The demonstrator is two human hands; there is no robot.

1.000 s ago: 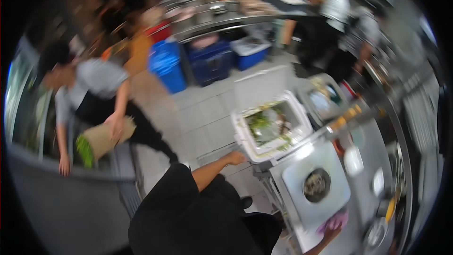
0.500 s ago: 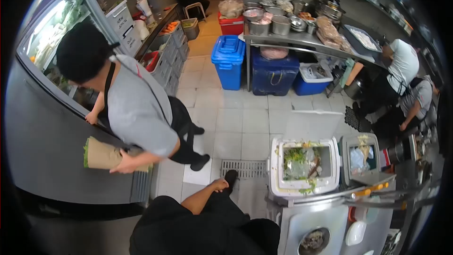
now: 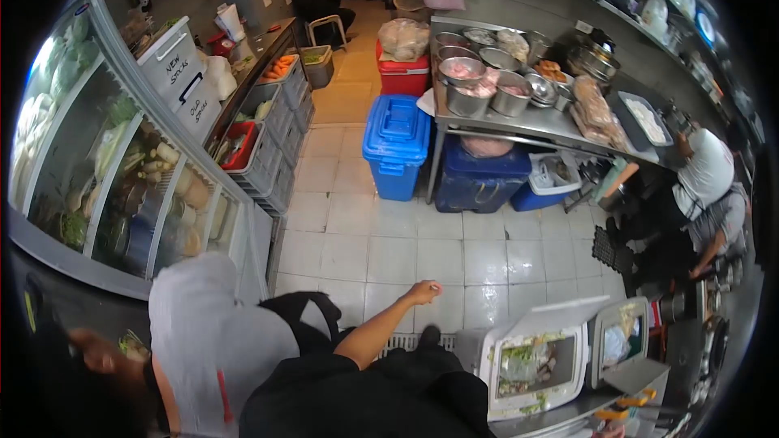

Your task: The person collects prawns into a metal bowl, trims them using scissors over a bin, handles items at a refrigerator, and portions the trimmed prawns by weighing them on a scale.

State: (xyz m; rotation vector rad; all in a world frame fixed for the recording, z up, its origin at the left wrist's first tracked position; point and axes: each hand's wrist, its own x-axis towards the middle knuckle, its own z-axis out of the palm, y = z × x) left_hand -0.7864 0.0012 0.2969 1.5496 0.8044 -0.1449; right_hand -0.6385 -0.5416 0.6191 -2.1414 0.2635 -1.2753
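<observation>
My left hand [image 3: 424, 292] is stretched forward at the lower middle, above the tiled floor [image 3: 393, 264]. Its fingers look curled in, and whatever they may hold is too small to make out. No object touches it from outside. My right hand is out of view. To the right of my left hand stands a white bin [image 3: 535, 369] with green food scraps inside and its lid raised. On my left a co-worker in a grey shirt [image 3: 203, 332] bends low beside the glass-door fridge [image 3: 122, 154]; that person's hands are hidden.
A blue lidded bin [image 3: 396, 146] stands ahead, beside a steel table [image 3: 519, 113] loaded with pots. Grey crates [image 3: 276, 146] of vegetables line the left side. A second scrap bin [image 3: 621, 341] is at the right. Two people in light shirts [image 3: 706, 166] work farther right.
My view has shifted forward and left. My left hand has swung forward and up. The co-worker, earlier upright carrying a brown-wrapped bundle of greens, is now nearer and lower; the bundle is no longer clearly visible.
</observation>
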